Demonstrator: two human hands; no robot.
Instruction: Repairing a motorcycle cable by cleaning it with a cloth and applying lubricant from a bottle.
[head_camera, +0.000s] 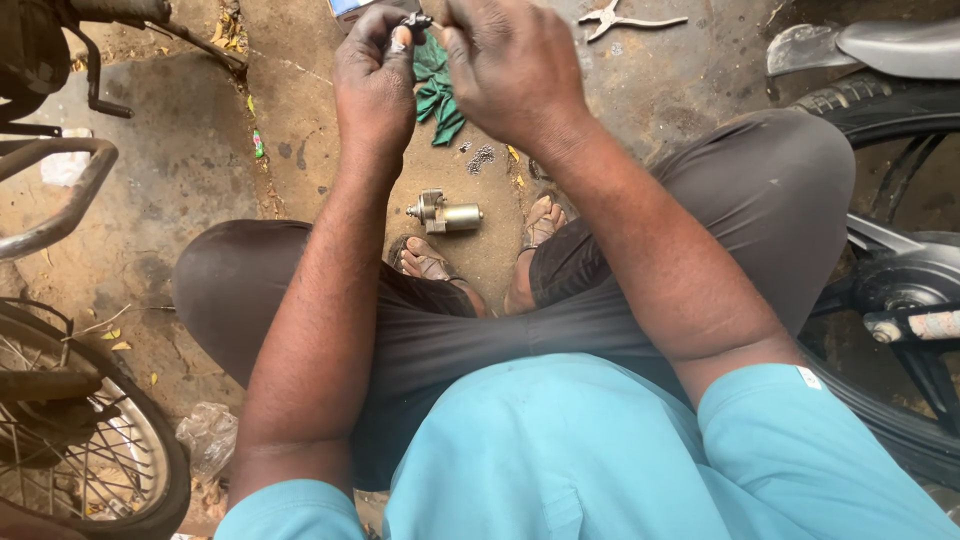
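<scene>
Both my hands are raised at the top of the head view, over my knees. My left hand (375, 85) pinches a small dark metal part (416, 20) at its fingertips. My right hand (505, 65) closes on the same part from the right; what lies inside its fingers is hidden. Below them on the dirt floor lies a small silver starter motor (447, 214) between my sandalled feet. A crumpled green rag (435, 90) lies on the ground under my hands.
Pliers (625, 20) lie on the ground at the top. A motorcycle rear wheel (890, 250) and seat stand at right. A spoked wheel (75, 440) and metal frame (55, 190) are at left. A plastic bag (208, 440) lies near it.
</scene>
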